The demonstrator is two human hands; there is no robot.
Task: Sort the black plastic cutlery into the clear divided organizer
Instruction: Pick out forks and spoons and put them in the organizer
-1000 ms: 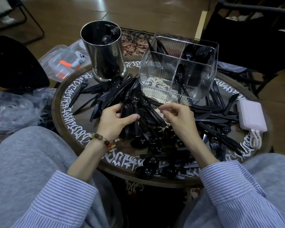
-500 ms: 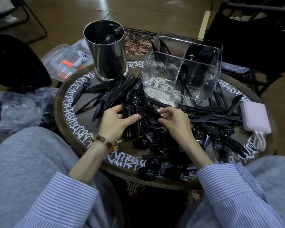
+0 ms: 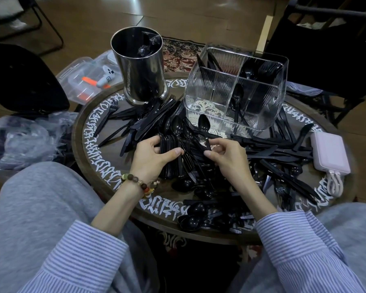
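Observation:
Black plastic forks, knives and spoons lie in a loose pile (image 3: 268, 153) across a round lettered table (image 3: 97, 157). My left hand (image 3: 152, 157) grips a stacked bundle of black cutlery (image 3: 171, 149) at the table's middle. My right hand (image 3: 226, 155) pinches the handle of a black spoon (image 3: 203, 126) whose bowl points toward the clear divided organizer (image 3: 237, 89). The organizer stands at the back right; one spoon leans in its front right compartment, more cutlery fills the rear compartments, and its front left compartment holds nothing.
A steel cylinder holder (image 3: 138, 64) stands at the back left of the table. A pink power bank (image 3: 330, 154) with a white cable lies at the right edge. Clear plastic box (image 3: 82, 81) and crumpled bags (image 3: 19, 136) sit on the floor left.
My right hand has drawn a single spoon out of the pile and lifted its bowl toward the organizer. My left hand kept its hold on the bundle.

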